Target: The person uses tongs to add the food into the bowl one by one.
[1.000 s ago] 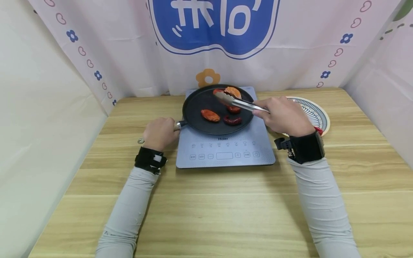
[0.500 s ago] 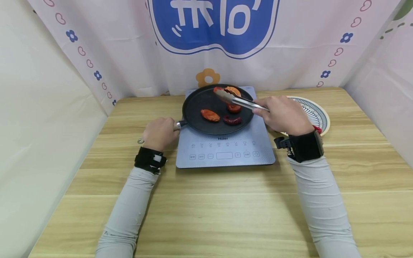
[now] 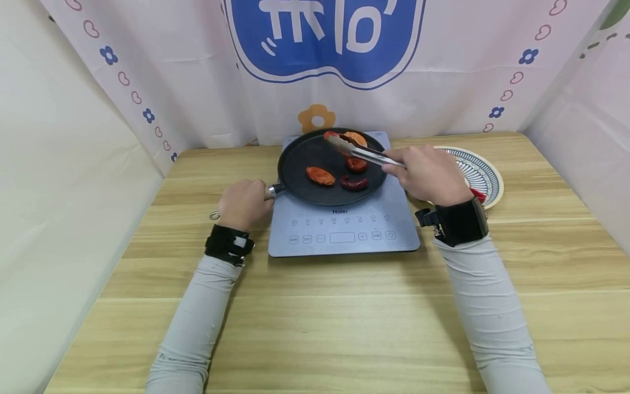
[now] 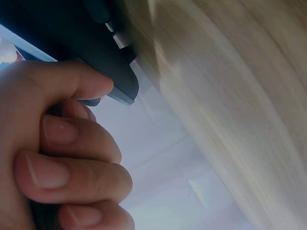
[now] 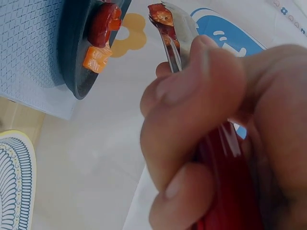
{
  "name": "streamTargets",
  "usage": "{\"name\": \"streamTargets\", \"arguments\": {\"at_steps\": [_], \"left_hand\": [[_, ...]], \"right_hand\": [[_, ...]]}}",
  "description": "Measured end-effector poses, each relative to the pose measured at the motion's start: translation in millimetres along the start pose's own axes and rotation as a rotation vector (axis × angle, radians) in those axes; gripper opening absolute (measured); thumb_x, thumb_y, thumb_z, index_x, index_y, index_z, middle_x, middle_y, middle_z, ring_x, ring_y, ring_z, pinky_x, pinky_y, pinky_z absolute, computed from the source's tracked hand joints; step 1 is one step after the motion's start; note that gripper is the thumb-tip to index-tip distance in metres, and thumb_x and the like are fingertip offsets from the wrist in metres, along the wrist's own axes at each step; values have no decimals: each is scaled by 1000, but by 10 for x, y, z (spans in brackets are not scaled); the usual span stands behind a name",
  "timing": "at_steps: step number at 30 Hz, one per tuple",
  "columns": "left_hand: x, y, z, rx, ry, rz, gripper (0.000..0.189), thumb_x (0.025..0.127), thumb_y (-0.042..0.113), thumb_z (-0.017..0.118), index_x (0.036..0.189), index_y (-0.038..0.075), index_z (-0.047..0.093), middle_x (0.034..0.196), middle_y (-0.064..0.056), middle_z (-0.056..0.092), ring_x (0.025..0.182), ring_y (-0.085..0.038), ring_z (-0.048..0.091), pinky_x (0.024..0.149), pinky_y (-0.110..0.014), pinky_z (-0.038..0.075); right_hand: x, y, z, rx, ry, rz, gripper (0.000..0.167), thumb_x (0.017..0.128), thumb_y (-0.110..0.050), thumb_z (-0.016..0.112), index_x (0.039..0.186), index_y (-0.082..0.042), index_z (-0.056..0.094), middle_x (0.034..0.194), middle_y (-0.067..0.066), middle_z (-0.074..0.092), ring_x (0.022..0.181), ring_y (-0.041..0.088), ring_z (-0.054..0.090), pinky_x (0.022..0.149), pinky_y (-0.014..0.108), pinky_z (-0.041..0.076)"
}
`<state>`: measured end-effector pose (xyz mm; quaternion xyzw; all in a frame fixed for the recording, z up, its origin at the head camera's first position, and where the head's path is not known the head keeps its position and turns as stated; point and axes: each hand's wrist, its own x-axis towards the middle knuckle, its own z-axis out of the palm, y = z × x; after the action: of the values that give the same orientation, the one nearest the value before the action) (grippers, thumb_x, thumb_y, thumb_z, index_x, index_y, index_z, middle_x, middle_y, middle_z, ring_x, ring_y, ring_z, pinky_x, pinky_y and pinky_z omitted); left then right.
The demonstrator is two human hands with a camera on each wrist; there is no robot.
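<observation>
My left hand point(image 3: 243, 204) grips the handle point(image 3: 272, 191) of a flat black frying pan point(image 3: 305, 150); in the left wrist view the fingers point(image 4: 81, 177) are curled round it. My right hand point(image 3: 428, 172) holds metal tongs point(image 3: 366, 155) with a red grip point(image 5: 225, 177) over the pan's far right part. In the right wrist view a reddish-orange food piece point(image 5: 162, 15) sits between the tong tips. On the pan lie an orange-red oval piece point(image 3: 320, 176), a dark red curled piece point(image 3: 354, 183), a red piece point(image 3: 356, 165) and an orange piece point(image 3: 356, 138).
The pan stands on a grey induction cooktop point(image 3: 344, 246), marked Haier, on a wooden table point(image 3: 339, 323). Right of it, partly behind my right hand, is a patterned plate point(image 3: 484, 178) with something red point(image 3: 477, 195) on it. A printed cloth point(image 3: 443, 98) hangs close behind.
The tong tips have shifted slightly up and left, with my right hand moving a little left. My left hand, the pan and the near food pieces stay in place.
</observation>
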<state>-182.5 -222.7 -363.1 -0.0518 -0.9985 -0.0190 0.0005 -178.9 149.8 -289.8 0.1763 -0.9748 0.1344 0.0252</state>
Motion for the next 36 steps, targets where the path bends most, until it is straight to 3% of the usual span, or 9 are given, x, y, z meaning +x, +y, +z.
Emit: {"name": "streamTargets", "arguments": {"at_steps": [17,29,36], "left_hand": [[2,2,-4,0,-6,-4,36,98,30,63,69,11,53,66,-4,52,57,-21,51,47,-34,39],[8,13,-4,-7,-10,-13,34,98,30,63,71,11,54,67,-5,54,58,-22,52,47,-35,39],[9,12,-16,-13,-24,-14,33,98,30,65,73,10,57,67,-6,55,57,-22,52,47,-34,39]], "right_hand": [[56,-23,64,-36,-19,22,46,108,-40,58,150,-24,59,121,15,72,76,27,58,58,37,39],[100,-51,123,-54,-13,29,46,107,-38,60,150,-22,59,112,16,72,65,25,51,55,35,36],[144,-68,172,-60,2,5,45,106,-38,62,147,-20,62,134,21,70,63,25,48,53,34,35]]}}
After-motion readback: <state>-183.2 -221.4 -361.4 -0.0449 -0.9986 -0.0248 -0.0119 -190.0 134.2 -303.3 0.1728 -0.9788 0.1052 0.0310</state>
